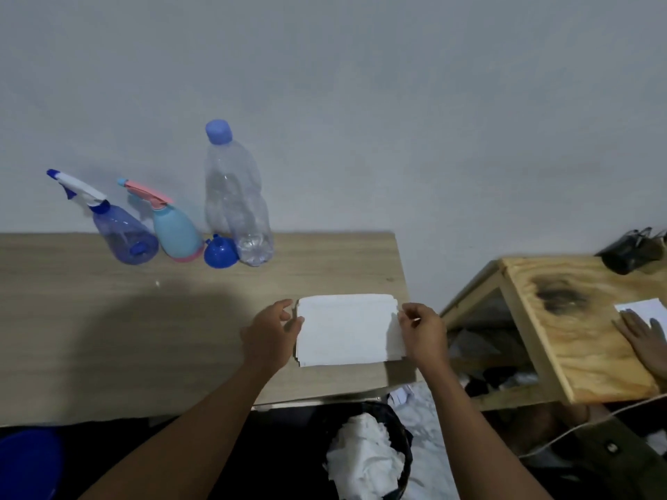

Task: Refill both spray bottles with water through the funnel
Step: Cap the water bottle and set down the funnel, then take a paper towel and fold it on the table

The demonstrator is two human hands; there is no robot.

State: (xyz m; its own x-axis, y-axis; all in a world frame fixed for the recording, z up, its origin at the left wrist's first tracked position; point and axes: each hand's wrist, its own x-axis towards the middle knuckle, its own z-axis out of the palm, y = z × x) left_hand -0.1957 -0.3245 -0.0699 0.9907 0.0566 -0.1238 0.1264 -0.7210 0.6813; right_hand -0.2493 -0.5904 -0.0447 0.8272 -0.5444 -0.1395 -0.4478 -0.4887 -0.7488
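Two upright, nozzles pointing frame-left: translucent blue spray bottle [122,235], pale blue spray bottle [177,232]. One blue plastic funnel [220,252]. Left hand [269,335], right hand [426,333] pinching white folded paper [346,330].

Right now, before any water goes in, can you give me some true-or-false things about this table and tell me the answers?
1. The water bottle has its blue cap on. True.
2. The funnel sits in a spray bottle. False: it lies on the table, between the light blue spray bottle and the water bottle.
3. The left hand and right hand both hold the white paper. True.
4. The purple spray bottle has no sprayer head. False: its head is on.
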